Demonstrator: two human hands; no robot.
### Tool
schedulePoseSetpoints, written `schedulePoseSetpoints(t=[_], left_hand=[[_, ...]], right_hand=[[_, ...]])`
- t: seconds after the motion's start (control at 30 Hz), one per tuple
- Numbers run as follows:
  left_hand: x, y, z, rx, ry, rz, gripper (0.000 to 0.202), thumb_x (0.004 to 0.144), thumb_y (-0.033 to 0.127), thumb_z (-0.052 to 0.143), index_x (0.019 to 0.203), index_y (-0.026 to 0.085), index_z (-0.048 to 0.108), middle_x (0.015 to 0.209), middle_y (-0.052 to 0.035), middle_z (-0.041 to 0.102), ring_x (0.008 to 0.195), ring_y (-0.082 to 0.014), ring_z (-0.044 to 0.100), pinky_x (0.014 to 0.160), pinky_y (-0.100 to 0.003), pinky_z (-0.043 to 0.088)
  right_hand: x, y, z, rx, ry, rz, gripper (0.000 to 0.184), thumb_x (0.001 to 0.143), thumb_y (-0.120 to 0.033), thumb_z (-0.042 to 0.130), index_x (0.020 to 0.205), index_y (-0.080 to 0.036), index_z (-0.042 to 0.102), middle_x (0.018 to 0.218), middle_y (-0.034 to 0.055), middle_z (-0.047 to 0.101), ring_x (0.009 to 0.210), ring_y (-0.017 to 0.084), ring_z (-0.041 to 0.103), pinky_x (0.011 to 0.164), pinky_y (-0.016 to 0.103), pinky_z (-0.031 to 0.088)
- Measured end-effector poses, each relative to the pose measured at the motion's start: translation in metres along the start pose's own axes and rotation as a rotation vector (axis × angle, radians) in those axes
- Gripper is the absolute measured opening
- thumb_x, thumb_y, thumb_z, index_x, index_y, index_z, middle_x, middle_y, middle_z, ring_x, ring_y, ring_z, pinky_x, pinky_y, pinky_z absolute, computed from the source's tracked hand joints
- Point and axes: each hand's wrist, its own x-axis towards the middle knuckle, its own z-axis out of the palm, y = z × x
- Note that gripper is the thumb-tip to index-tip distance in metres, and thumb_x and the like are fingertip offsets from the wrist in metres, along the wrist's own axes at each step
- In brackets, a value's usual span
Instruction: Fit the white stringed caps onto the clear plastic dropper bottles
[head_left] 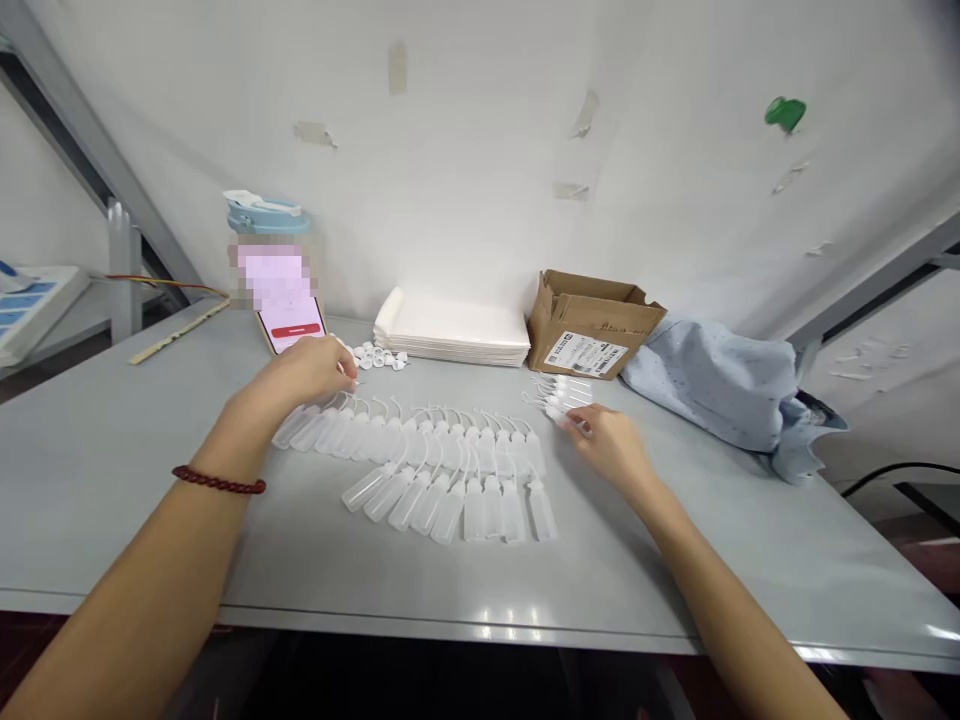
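Beside a small pile of white caps [381, 357], my left hand [315, 366] has its thumb and fingers pinched together; anything between them is hidden. Several translucent plastic bottles [491, 450], each with a thin white curved strand at its neck, lie in a long row across the table. A shorter row of such bottles [411, 497] overlaps it in front. My right hand [611, 442] is closed on a bottle at the near end of a small separate group of bottles [568, 388] with white tops. Its fingers cover part of that bottle.
A phone [296, 318] leans against a blue-lidded container [268, 216] at the back left. Along the wall stand a stack of white sheets [457, 328] and an open cardboard box [592, 325]. Light blue cloth [712, 385] lies right of the box, and a narrow strip [178, 331] at far left.
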Motion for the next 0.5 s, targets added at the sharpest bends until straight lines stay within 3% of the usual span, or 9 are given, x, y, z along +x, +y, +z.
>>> schedulePoseSetpoints(t=[0.13,0.23,0.4,0.5], left_hand=[[0.009,-0.003,0.007,0.05,-0.003,-0.022,0.023,0.067,0.029,0.058,0.082,0.015,0.068,0.077,-0.007,0.066,0.071,-0.0204,0.054,0.058,-0.025,0.035],[0.017,-0.006,0.012,0.078,-0.007,-0.013,0.018,0.065,0.031,0.06,0.071,0.015,0.065,0.068,-0.0051,0.063,0.068,-0.0194,0.051,0.056,-0.023,0.032],[0.018,-0.004,0.014,0.127,-0.074,-0.024,0.02,0.067,0.036,0.054,0.067,0.017,0.06,0.064,-0.0036,0.059,0.066,-0.0206,0.052,0.054,-0.024,0.03],[0.012,0.002,0.013,0.064,-0.012,-0.017,0.021,0.066,0.037,0.054,0.064,0.017,0.06,0.06,-0.0045,0.058,0.065,-0.0223,0.05,0.054,-0.026,0.029]], right_hand=[[-0.003,-0.006,-0.007,-0.004,0.014,0.021,0.021,0.083,-0.022,0.056,0.097,-0.013,0.068,0.098,0.0131,0.069,0.087,0.025,0.063,0.071,0.031,0.043],[-0.007,-0.008,-0.017,0.144,0.018,-0.008,0.017,0.081,-0.022,0.059,0.094,-0.014,0.067,0.096,0.0111,0.069,0.086,0.023,0.062,0.072,0.031,0.044],[-0.017,-0.011,-0.038,0.52,-0.324,-0.163,0.013,0.079,-0.028,0.064,0.084,-0.017,0.068,0.071,0.0009,0.065,0.067,0.014,0.058,0.061,0.025,0.043],[-0.021,-0.014,-0.048,0.588,-0.483,-0.231,0.014,0.076,-0.03,0.068,0.083,-0.018,0.069,0.07,-0.0003,0.064,0.065,0.012,0.056,0.059,0.023,0.042]])
